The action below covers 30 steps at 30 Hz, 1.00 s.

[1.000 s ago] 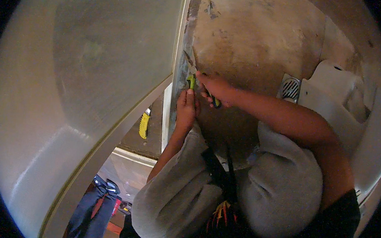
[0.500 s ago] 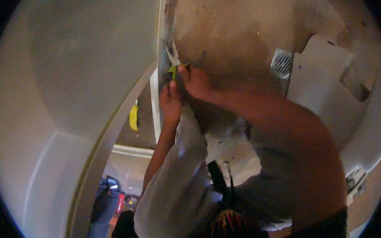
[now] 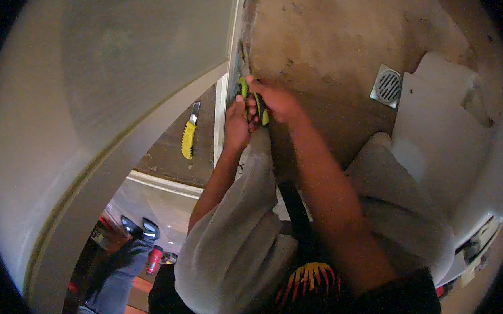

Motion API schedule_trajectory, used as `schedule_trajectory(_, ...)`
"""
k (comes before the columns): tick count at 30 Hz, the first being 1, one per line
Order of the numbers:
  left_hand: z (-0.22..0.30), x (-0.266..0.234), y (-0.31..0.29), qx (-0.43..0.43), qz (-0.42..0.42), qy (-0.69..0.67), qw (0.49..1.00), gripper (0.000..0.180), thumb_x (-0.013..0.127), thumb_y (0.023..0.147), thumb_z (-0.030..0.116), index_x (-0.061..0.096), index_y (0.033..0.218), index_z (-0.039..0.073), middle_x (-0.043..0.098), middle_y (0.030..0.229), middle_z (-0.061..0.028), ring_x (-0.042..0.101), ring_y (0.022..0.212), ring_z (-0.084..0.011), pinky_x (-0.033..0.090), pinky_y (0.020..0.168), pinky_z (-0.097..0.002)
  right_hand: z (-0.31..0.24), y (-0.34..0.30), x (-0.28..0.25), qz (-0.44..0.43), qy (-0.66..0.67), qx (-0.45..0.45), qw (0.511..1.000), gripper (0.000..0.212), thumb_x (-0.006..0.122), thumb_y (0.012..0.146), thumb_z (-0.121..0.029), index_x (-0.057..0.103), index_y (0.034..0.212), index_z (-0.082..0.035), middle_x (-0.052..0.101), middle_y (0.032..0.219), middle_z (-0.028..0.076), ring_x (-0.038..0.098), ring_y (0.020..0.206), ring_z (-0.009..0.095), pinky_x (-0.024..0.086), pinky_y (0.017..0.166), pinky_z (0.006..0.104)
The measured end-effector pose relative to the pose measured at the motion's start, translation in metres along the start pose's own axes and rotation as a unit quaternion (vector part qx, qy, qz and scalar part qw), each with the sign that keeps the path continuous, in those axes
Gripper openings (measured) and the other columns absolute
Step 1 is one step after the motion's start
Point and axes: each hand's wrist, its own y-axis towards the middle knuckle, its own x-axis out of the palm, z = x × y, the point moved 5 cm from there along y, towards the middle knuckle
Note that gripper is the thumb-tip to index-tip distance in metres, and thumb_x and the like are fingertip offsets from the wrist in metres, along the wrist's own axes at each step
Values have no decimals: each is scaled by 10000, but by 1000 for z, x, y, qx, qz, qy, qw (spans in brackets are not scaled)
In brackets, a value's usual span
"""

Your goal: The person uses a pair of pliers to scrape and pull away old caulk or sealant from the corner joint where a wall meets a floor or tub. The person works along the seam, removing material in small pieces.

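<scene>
One pair green-handled shears (image 3: 243,88), stained brown floor (image 3: 333,41), slotted drain (image 3: 389,87) right.

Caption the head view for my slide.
Left hand and right hand grip green-and-black shears; a yellow-handled knife lies to the left, a drain to the right.

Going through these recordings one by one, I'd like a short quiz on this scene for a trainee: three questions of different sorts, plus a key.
1. Multiple choice: what do the left hand and right hand both hold?
A) a hammer
B) shears
C) a paintbrush

2. True or false: the drain grate lies to the right of both hands.

3. Fill in the blank: the knife lying on the floor has a ____ handle.

Key: 1. B; 2. True; 3. yellow
</scene>
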Motion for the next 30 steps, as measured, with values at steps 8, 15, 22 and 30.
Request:
schedule_trajectory(8,-6,-5,-27,-25,53,78,995,328,412,927,372,472,834,63,405,586,-3,367,438,-105,326,407,-243,-10,-50,-11,110,-126,2,986,409,485,872,-447,542,996,-62,445,583,2,387,435,72,332,370,249)
schedule_trajectory(15,-16,-22,-12,2,37,66,997,315,434,921,366,506,816,78,482,649,-12,421,504,-98,354,447,-256,-43,-52,15,211,-364,-67,905,434,459,878,-394,592,946,14,598,888,245,563,851,430,440,757,460)
schedule_trajectory(22,0,-17,-18,130,81,250,956,362,409,940,336,568,842,26,560,726,-11,491,670,-76,406,590,-239,-40,-56,42,284,-296,-53,910,381,460,875,-332,578,844,29,576,807,271,548,787,447,430,712,468)
schedule_trajectory(30,21,-6,-14,110,93,269,952,390,375,948,337,585,931,10,590,796,-37,521,758,-110,421,686,-266,-18,-32,44,326,-283,-96,897,294,522,848,-266,555,838,25,584,753,243,566,740,423,449,652,445)
